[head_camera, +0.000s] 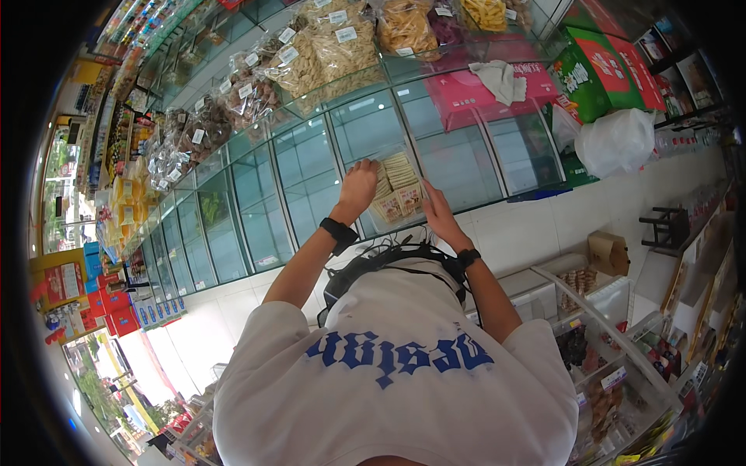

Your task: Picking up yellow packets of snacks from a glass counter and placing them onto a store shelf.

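Beige packaged snacks (397, 175) stand in rows inside a clear plastic container (391, 226) in one section of the glass display counter. Printed cards or wrappers (400, 201) face me at the near side. My left hand (359, 185) is at the left edge of the container, with its fingers bent over the far left side. Along the right edge lies my right hand (438, 208), close to the metal divider strip (415, 152). Whether either hand grips the container is hard to make out.
Clear bags of dried snacks (326, 52) line the counter's far side. A grey cloth (500, 81) lies on a pink box (460, 96) at the right. Beyond are a green carton (588, 76) and a white plastic bag (618, 143). Behind me stands a glass-topped case (606, 326).
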`<move>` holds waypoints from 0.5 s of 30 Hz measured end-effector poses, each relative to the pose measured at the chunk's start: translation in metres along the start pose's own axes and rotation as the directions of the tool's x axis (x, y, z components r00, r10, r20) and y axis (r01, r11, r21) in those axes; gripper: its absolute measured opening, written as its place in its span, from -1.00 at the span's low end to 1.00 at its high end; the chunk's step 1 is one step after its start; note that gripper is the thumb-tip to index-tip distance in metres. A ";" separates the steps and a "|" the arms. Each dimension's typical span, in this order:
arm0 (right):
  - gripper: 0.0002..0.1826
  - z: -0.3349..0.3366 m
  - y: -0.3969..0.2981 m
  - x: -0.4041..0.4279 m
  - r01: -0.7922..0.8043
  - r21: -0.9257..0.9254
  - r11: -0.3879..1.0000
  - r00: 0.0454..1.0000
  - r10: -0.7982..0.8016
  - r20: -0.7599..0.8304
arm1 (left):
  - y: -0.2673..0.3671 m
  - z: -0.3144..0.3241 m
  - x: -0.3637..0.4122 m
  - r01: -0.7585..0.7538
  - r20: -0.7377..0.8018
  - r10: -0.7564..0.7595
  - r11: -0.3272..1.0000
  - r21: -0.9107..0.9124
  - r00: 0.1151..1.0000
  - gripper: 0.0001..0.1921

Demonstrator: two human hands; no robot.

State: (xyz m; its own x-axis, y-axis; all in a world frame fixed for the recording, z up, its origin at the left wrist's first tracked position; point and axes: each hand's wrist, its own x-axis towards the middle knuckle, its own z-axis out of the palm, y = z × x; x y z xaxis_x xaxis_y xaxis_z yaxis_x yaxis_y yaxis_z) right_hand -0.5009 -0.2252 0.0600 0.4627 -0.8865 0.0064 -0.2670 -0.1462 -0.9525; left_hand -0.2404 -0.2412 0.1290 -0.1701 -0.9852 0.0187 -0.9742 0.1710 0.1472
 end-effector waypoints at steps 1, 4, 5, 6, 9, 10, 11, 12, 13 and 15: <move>-0.42 0.000 0.000 0.001 0.000 0.018 1.000 1.000 0.000 -0.009 | 0.000 0.001 -0.001 0.011 0.002 -0.011 1.000 -0.008 1.000 -0.68; -0.42 0.001 0.000 0.002 -0.010 0.012 1.000 1.000 0.010 0.004 | -0.001 0.005 -0.002 0.034 0.032 -0.033 0.999 -0.030 0.999 -0.65; -0.42 0.001 0.000 0.002 -0.008 0.013 1.000 1.000 0.008 0.002 | -0.002 0.006 -0.002 0.035 0.053 -0.033 0.999 -0.041 0.998 -0.64; -0.42 0.001 0.001 0.002 -0.005 0.015 1.000 1.000 0.005 0.001 | -0.003 0.007 -0.002 0.060 0.118 -0.052 0.996 -0.065 0.992 -0.59; -0.43 0.001 0.003 0.002 0.005 0.014 1.000 1.000 -0.005 -0.001 | -0.004 0.007 -0.005 0.073 0.211 -0.048 0.991 -0.113 0.976 -0.51; -0.43 0.002 0.003 0.002 0.008 0.013 1.000 1.000 -0.008 -0.004 | -0.002 0.006 -0.008 0.038 0.164 -0.020 0.993 -0.109 0.986 -0.51; -0.43 0.002 0.004 0.002 -0.001 0.019 1.000 1.000 0.001 0.001 | 0.000 0.004 -0.010 0.022 0.147 -0.009 0.996 -0.086 0.989 -0.51; -0.43 0.002 0.005 0.002 -0.011 0.025 1.000 1.000 0.011 0.004 | 0.002 0.002 -0.013 -0.011 0.072 0.020 0.993 -0.118 0.997 -0.51; -0.43 0.003 0.005 0.002 -0.040 0.033 0.999 0.999 0.040 0.004 | 0.006 0.001 -0.016 -0.024 0.025 0.028 0.991 -0.133 0.999 -0.52; -0.44 0.003 0.006 0.002 -0.013 0.014 1.000 1.000 0.013 -0.003 | 0.008 -0.001 -0.017 -0.050 -0.002 0.051 0.987 -0.150 0.999 -0.52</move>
State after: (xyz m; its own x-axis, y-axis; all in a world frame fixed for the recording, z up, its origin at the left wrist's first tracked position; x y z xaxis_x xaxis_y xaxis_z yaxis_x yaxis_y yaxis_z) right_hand -0.4989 -0.2262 0.0528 0.4565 -0.8897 -0.0052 -0.2614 -0.1286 -0.9566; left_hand -0.2454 -0.2233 0.1311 -0.2190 -0.9753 0.0277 -0.9310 0.2174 0.2931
